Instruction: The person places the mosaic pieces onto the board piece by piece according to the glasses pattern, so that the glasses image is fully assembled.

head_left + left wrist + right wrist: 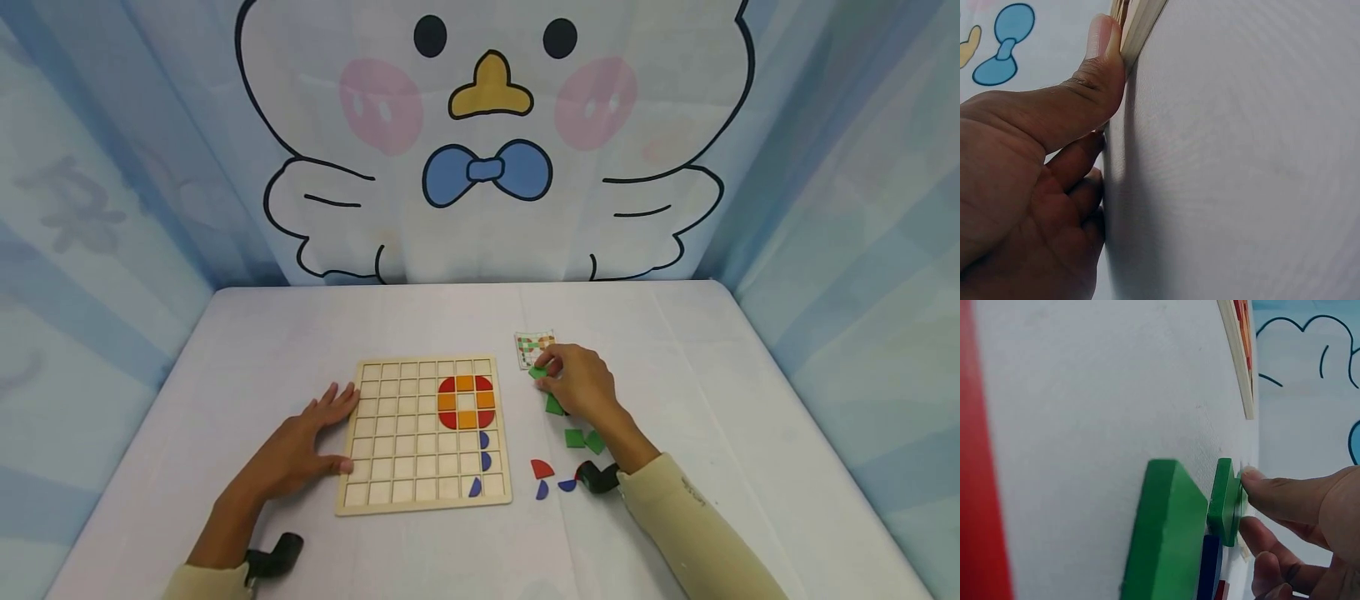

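Observation:
A square wooden grid board (420, 506) lies on the table, with red quarter-circles (446, 420), orange squares (466, 419) and blue half-circles (486, 461) in some cells at its right. My left hand (296, 450) is spread along the board's left edge. In the left wrist view its thumb (1107, 47) touches the wooden side. Right of the board, my right hand (585, 382) pinches a green square tile (537, 372) between thumb and fingers, just in front of a small pattern card (534, 340). The hand partly hides the card.
Green squares (574, 438) lie loose below my right hand. Nearer me are a red quarter-circle (542, 469) and blue half-circles (542, 490). The right wrist view shows a green square (1169, 531) close up. A printed curtain (487, 242) stands behind the white table (750, 500).

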Demonstrator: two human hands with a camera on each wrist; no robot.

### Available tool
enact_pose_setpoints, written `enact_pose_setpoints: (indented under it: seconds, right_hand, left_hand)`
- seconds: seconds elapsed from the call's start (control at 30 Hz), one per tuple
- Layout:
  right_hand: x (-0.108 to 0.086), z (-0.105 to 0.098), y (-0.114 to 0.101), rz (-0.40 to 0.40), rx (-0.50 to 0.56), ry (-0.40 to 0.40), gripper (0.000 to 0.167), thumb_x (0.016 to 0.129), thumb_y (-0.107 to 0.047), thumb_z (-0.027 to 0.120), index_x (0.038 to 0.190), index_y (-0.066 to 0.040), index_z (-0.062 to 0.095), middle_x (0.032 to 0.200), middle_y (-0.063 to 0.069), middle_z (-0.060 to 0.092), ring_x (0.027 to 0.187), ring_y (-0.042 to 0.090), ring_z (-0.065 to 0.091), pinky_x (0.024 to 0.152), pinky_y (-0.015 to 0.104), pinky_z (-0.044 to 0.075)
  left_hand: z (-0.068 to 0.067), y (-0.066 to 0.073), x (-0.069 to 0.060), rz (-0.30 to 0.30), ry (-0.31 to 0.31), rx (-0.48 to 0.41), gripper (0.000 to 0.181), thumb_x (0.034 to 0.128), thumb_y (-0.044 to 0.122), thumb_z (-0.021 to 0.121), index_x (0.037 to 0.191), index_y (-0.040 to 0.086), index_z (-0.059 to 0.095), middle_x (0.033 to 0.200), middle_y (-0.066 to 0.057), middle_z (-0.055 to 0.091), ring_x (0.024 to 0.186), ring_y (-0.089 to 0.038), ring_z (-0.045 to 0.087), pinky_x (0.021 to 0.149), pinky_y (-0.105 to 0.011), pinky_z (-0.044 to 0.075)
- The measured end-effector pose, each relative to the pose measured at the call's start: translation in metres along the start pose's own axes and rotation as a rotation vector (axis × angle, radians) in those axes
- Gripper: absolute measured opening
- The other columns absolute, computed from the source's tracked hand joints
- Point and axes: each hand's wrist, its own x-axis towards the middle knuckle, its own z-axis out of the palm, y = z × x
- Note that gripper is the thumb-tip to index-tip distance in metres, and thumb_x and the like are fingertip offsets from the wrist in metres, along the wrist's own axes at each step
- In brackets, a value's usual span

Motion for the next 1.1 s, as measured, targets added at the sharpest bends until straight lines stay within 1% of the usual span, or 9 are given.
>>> enact_pose_setpoints:
  seconds: [0.13, 0.2, 0.27, 0.43, 0.63, 0.73, 0.8, 0.97, 1.1]
  right_hand:
    - [0.002, 0.000, -0.002, 0.001, -0.019, 0.007, 0.035, 0.091, -0.021, 0.086, 0.124, -0.021, 0.074, 0.100, 0.004, 0.073, 0.087, 0.023, 0.062, 0.071, 0.034, 0.050]
    - [0.003, 0.000, -0.002, 0.000, -0.028, 0.007, 0.035, 0.092, -0.022, 0.085, 0.125, -0.021, 0.074, 0.100, 0.005, 0.071, 0.084, 0.023, 0.061, 0.067, 0.032, 0.048]
    - [0.003, 0.000, -0.002, 0.000, -0.036, 0.003, 0.033, 0.092, -0.022, 0.085, 0.124, -0.022, 0.075, 0.100, 0.005, 0.069, 0.083, 0.022, 0.059, 0.065, 0.031, 0.047]
    - [0.005, 0.001, -0.003, -0.010, -0.039, -0.005, 0.025, 0.092, -0.021, 0.085, 0.115, -0.021, 0.075, 0.102, 0.005, 0.069, 0.085, 0.022, 0.059, 0.067, 0.031, 0.048]
    - [0.004, -0.001, -0.005, -0.046, -0.025, 0.009, 0.020, 0.092, -0.019, 0.085, 0.107, -0.021, 0.071, 0.095, 0.005, 0.068, 0.081, 0.022, 0.060, 0.064, 0.032, 0.048]
    - [0.002, -0.001, -0.006, -0.059, -0.008, 0.009, 0.018, 0.093, -0.020, 0.084, 0.105, -0.021, 0.070, 0.092, 0.004, 0.068, 0.079, 0.022, 0.059, 0.062, 0.030, 0.047]
    - [0.000, -0.001, -0.008, -0.073, 0.020, 0.007, 0.019, 0.093, -0.020, 0.083, 0.107, -0.021, 0.070, 0.091, 0.004, 0.068, 0.078, 0.022, 0.060, 0.061, 0.030, 0.046]
    - [-0.008, 0.003, -0.019, -0.117, 0.082, -0.016, 0.021, 0.094, -0.021, 0.083, 0.111, -0.023, 0.072, 0.090, 0.002, 0.068, 0.082, 0.022, 0.059, 0.065, 0.030, 0.046]
    - [-0.014, 0.007, -0.031, -0.154, 0.103, -0.029, 0.018, 0.093, -0.024, 0.084, 0.106, -0.024, 0.073, 0.088, 0.000, 0.070, 0.083, 0.021, 0.059, 0.068, 0.030, 0.045]
  left_hand:
    - [0.000, 0.002, -0.001, -0.004, 0.001, 0.004, 0.111, 0.0752, 0.037, 0.092, 0.167, 0.012, 0.034, 0.175, -0.013, 0.025, 0.165, -0.045, 0.015, 0.129, -0.071, 0.015]
    - [0.001, 0.002, -0.001, -0.005, 0.005, 0.006, 0.111, 0.0754, 0.038, 0.092, 0.167, 0.013, 0.034, 0.175, -0.013, 0.025, 0.164, -0.046, 0.016, 0.129, -0.073, 0.015]
    - [0.001, 0.003, -0.001, -0.005, 0.009, 0.005, 0.110, 0.0755, 0.038, 0.091, 0.166, 0.013, 0.034, 0.175, -0.013, 0.026, 0.164, -0.046, 0.017, 0.128, -0.073, 0.015]
    - [0.002, 0.002, -0.002, 0.002, 0.009, -0.003, 0.110, 0.0755, 0.039, 0.091, 0.166, 0.012, 0.035, 0.175, -0.014, 0.026, 0.164, -0.046, 0.017, 0.129, -0.072, 0.015]
    - [0.001, 0.001, -0.002, 0.019, 0.011, -0.009, 0.109, 0.0758, 0.039, 0.091, 0.166, 0.011, 0.035, 0.175, -0.015, 0.026, 0.164, -0.047, 0.017, 0.129, -0.072, 0.016]
    - [0.001, 0.000, -0.002, 0.022, 0.011, -0.007, 0.109, 0.0761, 0.039, 0.091, 0.166, 0.011, 0.035, 0.175, -0.014, 0.026, 0.164, -0.046, 0.017, 0.129, -0.072, 0.015]
    - [0.001, 0.001, -0.002, 0.023, 0.012, -0.004, 0.109, 0.0764, 0.039, 0.090, 0.166, 0.011, 0.035, 0.175, -0.014, 0.026, 0.164, -0.046, 0.017, 0.129, -0.072, 0.016]
    - [0.001, 0.002, -0.002, 0.020, 0.014, 0.001, 0.109, 0.0767, 0.039, 0.090, 0.166, 0.012, 0.035, 0.175, -0.014, 0.026, 0.164, -0.047, 0.017, 0.129, -0.073, 0.016]
    - [0.001, 0.002, -0.002, 0.015, 0.014, 0.008, 0.109, 0.0764, 0.039, 0.090, 0.166, 0.012, 0.035, 0.175, -0.014, 0.027, 0.164, -0.047, 0.017, 0.129, -0.072, 0.016]
